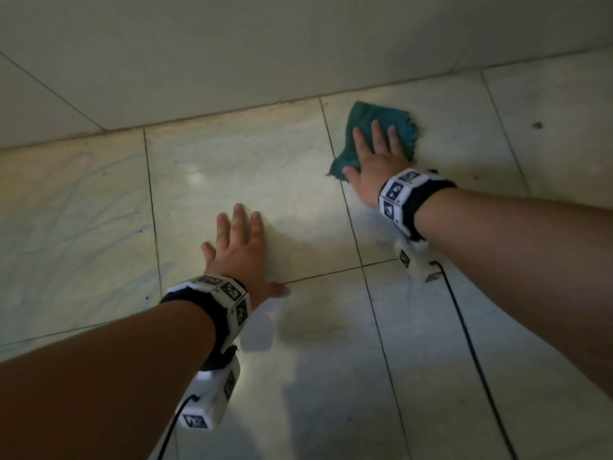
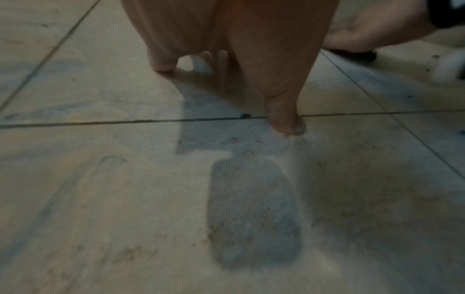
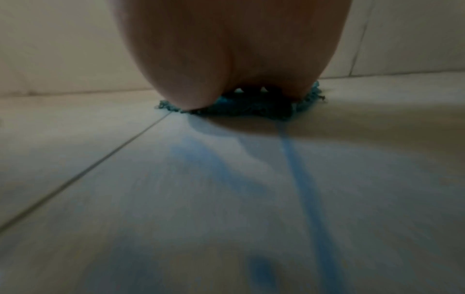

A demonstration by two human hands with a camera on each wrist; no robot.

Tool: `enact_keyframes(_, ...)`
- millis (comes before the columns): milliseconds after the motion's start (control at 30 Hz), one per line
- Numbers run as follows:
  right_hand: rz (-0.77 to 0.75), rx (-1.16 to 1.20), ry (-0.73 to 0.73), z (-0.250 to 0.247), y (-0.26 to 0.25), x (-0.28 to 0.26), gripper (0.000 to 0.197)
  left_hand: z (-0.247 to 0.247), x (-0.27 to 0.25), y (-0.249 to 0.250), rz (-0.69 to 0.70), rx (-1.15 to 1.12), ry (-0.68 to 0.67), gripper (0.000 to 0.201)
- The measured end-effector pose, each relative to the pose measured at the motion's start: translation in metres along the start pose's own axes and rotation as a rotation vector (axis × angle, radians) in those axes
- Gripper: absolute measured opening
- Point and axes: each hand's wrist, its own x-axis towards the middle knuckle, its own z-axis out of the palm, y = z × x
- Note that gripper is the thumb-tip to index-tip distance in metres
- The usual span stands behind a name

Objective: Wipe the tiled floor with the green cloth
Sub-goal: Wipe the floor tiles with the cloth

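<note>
Right hand (image 1: 374,161) flat on green cloth (image 1: 368,127), cloth's length toward wall (image 1: 232,44).

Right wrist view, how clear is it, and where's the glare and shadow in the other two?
Right wrist view: dim and soft, green cloth edge blurred under the right hand. Head view: bright glare patch on the tiled floor. Left wrist view: left hand casts a hard grey shadow.

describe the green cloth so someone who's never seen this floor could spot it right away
Follow the wall down to its joint with the tiled floor. Just before it, the right hand presses flat on the green cloth, the only dark, frayed fabric on the pale tiles.
</note>
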Motion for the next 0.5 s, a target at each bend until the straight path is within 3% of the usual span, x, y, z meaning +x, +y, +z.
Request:
enact_keyframes(133, -0.059, -0.040, -0.017, 0.045, 0.012, -0.089, 0.079, -0.004, -0.003, 0.002, 0.008, 0.021, -0.007, 0.137)
enact_keyframes(300, -0.125, -0.166, -0.155, 0.099, 0.011, -0.206, 0.086, -0.005, -0.004, 0.004, 0.014, 0.040, 0.005, 0.136)
enact_keyframes(400, -0.123, -0.156, -0.170, 0.119, 0.017, -0.229, 0.088, -0.003, -0.005, 0.002, 0.020, 0.042, 0.017, 0.136)
enact_keyframes(500, -0.128, -0.134, -0.135, 0.117, 0.020, -0.217, 0.087, -0.002, -0.004, 0.002, 0.031, 0.048, 0.034, 0.135)
